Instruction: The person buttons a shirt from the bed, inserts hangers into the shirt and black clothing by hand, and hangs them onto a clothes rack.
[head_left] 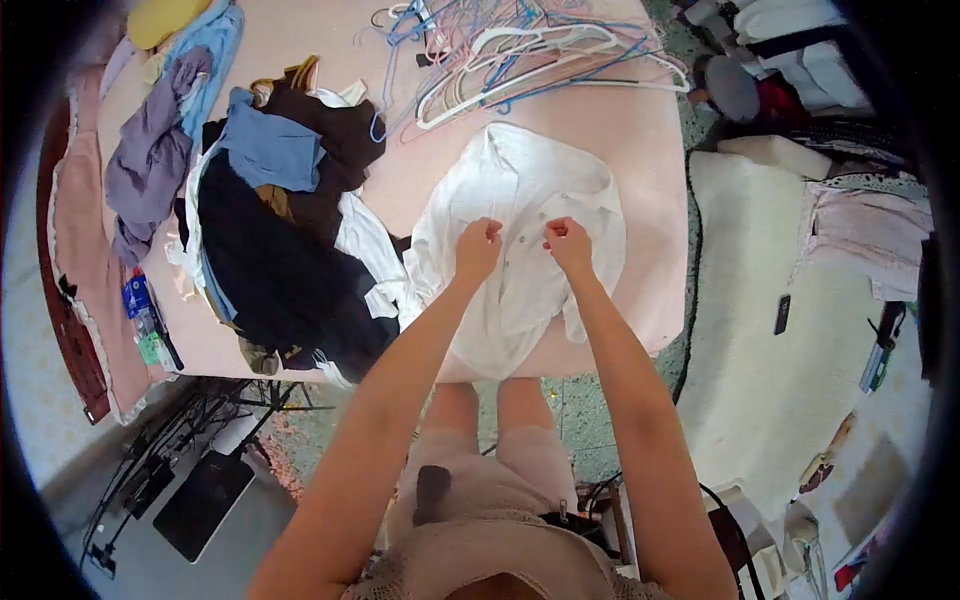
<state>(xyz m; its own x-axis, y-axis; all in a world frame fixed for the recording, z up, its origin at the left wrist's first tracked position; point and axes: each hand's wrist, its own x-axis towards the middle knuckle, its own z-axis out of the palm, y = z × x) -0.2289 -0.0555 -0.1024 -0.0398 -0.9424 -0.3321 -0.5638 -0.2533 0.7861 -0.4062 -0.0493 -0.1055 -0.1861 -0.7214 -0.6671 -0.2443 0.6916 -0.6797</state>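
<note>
A white button-up shirt [540,190] lies spread and rumpled over the front part of the pink-covered bed [650,290], its lower end hanging at the edge nearest me. My left hand [480,245] is closed, its fingers pinching the shirt's cloth left of the button line. My right hand [568,243] is closed on the cloth just across from it, with the fingers curled inward. A few small buttons show between the two hands. What exactly the fingertips pinch is partly hidden.
Left of the shirt lies a heap of clothes with black trousers [270,260], a blue garment [270,145] and a purple garment [155,150]. A tangle of hangers [540,70] lies at the far side. A cream-covered surface [740,300] with a dark remote [782,314] stands at right.
</note>
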